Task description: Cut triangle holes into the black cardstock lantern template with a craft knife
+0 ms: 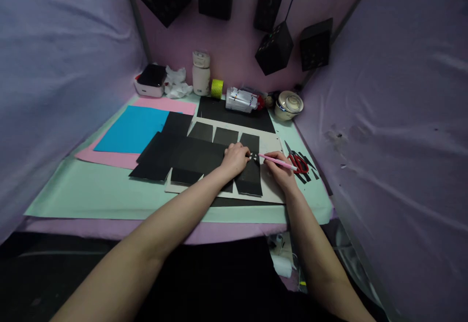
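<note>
A black paper sheet point(197, 154) with flaps along its long edges lies over a pale board point(272, 185). Small cut-out holes show near its right end. My left hand point(236, 159) rests on the sheet just left of these holes, fingers bent and together; whether it pinches anything is too small to tell. My right hand point(280, 170) holds a slim pink pen-like tool point(276, 160), its tip pointing left at the holes. Red-handled scissors point(300, 163) lie open to the right of my right hand, among black paper scraps point(315, 174).
Blue paper point(127, 129) and pink paper point(87, 154) lie at the left. Along the back stand a white bottle point(201, 76), yellow tape roll point(217, 88), pen box point(241, 100) and lidded bowl point(288, 105). Black boxes point(275, 49) hang above; cloth walls flank the table.
</note>
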A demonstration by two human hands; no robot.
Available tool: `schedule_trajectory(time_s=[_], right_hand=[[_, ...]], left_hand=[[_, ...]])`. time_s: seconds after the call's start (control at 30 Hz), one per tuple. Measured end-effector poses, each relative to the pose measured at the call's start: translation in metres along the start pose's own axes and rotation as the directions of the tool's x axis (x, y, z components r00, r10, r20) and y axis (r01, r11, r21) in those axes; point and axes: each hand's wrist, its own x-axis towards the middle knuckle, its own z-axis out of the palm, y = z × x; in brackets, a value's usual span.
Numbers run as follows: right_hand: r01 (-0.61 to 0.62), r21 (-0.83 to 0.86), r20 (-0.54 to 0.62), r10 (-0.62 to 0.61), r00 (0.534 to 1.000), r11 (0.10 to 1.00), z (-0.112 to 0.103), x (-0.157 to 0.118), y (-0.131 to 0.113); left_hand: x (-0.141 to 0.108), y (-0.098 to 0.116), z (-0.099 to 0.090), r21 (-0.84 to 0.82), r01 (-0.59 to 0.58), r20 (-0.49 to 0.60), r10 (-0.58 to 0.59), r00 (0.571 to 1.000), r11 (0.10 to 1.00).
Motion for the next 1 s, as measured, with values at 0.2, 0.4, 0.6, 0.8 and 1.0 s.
schedule_trajectory(time_s=[0.2, 0.4, 0.6, 0.8, 1.0], right_hand=[[-0.076, 0.112, 0.035, 0.073, 0.997, 0.991, 0.0, 0.0, 0.002], [-0.082, 0.099, 0.001, 0.082, 0.997, 0.992, 0.003, 0.0, 0.003], [-0.008, 0.038, -0.018, 0.009, 1.0, 0.999, 0.005, -0.001, 0.002], [-0.009, 0.041, -0.018, 0.01, 1.0, 0.999, 0.005, 0.0, 0.003], [-0.036, 0.052, -0.02, 0.037, 0.999, 0.998, 0.007, 0.0, 0.004]], left_hand=[[-0.001, -0.001, 0.008, 0.017, -0.017, -0.04, 0.017, 0.999, 1.0], [-0.001, 0.004, 0.014, 0.102, -0.057, -0.056, 0.063, 0.996, 0.993], [0.001, 0.002, 0.016, 0.138, -0.053, -0.052, 0.061, 0.997, 0.989], [0.002, 0.0, 0.018, 0.127, -0.043, -0.06, 0.051, 0.997, 0.991], [0.002, 0.001, 0.015, 0.07, 0.034, -0.075, -0.029, 0.997, 0.997]])
